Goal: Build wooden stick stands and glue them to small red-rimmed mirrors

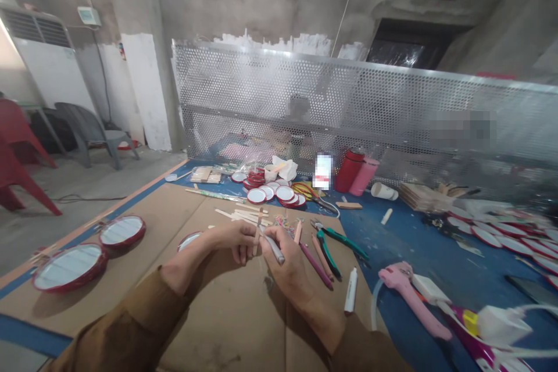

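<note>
Over the cardboard sheet, my left hand pinches a small wooden craft stick, held upright. My right hand grips a pale grey marker like a pen, its tip end close to the stick. Fingers partly hide where the two meet. Several loose craft sticks lie just beyond my hands. Behind my left wrist, a red-rimmed round piece is partly covered. Beside my right hand are a purple pencil-like stick, green-handled pliers and a white marker.
Two red-rimmed round pieces lie at left. Stacked white discs, scissors, a phone and a red bottle stand farther back. At right are a pink glue gun and a white plug. A perforated metal screen borders the table.
</note>
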The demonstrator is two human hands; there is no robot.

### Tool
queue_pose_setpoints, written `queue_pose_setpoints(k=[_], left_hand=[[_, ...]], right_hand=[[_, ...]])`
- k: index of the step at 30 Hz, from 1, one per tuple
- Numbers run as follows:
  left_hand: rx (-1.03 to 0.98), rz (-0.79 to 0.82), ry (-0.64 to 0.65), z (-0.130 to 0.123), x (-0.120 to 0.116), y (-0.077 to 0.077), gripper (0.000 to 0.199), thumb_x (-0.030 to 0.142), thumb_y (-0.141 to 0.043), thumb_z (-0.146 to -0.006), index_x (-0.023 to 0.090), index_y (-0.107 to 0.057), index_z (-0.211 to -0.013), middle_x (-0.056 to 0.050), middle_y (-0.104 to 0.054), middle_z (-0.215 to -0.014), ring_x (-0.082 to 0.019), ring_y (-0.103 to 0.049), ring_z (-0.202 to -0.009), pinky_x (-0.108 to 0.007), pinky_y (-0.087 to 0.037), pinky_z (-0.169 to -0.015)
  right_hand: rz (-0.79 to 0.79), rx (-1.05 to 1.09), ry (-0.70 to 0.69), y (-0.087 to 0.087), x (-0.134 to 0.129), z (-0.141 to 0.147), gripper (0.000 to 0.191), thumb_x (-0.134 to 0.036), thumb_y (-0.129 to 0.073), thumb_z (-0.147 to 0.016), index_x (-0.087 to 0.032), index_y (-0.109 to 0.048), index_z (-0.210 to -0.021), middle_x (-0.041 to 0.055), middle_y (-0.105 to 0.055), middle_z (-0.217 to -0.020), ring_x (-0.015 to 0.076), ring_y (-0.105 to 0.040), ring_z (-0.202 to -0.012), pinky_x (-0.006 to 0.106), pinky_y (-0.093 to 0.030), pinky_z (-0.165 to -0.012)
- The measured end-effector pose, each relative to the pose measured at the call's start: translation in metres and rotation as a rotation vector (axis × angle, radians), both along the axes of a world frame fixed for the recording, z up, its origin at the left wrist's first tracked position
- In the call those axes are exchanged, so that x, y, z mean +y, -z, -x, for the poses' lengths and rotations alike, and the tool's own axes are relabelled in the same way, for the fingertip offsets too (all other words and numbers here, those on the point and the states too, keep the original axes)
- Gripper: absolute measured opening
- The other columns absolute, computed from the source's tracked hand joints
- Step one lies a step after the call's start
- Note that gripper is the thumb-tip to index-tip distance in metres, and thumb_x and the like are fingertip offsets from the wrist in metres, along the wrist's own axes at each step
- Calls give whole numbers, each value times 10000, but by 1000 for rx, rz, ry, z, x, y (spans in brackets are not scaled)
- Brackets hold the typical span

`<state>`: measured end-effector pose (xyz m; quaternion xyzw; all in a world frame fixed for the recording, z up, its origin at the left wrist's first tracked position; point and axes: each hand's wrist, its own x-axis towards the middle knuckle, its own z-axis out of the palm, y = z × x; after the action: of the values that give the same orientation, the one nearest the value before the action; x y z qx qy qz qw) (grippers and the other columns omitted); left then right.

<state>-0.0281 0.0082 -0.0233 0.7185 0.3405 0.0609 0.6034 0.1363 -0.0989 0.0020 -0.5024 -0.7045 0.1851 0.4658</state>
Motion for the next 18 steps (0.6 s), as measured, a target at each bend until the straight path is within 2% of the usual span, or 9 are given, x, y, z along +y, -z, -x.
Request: queue_pose_setpoints(k=[4,6,9,11,14,18], left_hand=[[-5,0,-23,-2,-5,-8,316,469,-637,-724,170,-537,-740,6,-620,-603,-127,-616,-499,-224,-477,-472],[-19,-23,-25,-4,-7,-12,319,470,-636,-732,170,-528,-723,15,-616,-593,-110,-601,-487,-216,-474,-480],[-35,-30,-2,-4,-6,-12,347,496,-641,-731,166,-532,-722,13,-614,-589,-106,-594,-485,-217,-478,-493],[-29,-12,18,-2,-5,-11,367,511,-651,-725,162,-536,-735,7,-614,-598,-116,-607,-498,-221,-480,-491],[-21,21,10,-1,-5,-12,370,507,-665,-729,168,-535,-802,12,-625,-646,-128,-631,-532,-234,-498,-507],[-34,1,35,-2,-7,-17,317,462,-634,-788,160,-541,-786,15,-603,-632,-121,-623,-529,-239,-508,-522]], right_hand=[[-3,5,-8,2,1,0,162,-320,-463,-902,-196,-559,-861,29,-621,-812,165,-569,-757,275,-439,-719],[-14,-12,-7,1,0,0,160,-314,-463,-903,-196,-559,-849,27,-625,-813,164,-573,-772,283,-440,-753],[-30,-29,-1,-3,-1,1,158,-304,-469,-903,-203,-569,-835,13,-635,-784,158,-581,-764,301,-439,-815],[-24,-27,5,-6,-3,1,162,-310,-470,-902,-206,-575,-836,11,-636,-764,159,-581,-742,303,-445,-803],[-1,-44,-12,-11,-6,0,162,-318,-472,-903,-204,-582,-871,29,-653,-814,174,-596,-777,303,-453,-780],[-27,-80,9,-12,-6,-2,153,-317,-481,-903,-200,-580,-914,47,-668,-861,190,-612,-802,318,-457,-775]])
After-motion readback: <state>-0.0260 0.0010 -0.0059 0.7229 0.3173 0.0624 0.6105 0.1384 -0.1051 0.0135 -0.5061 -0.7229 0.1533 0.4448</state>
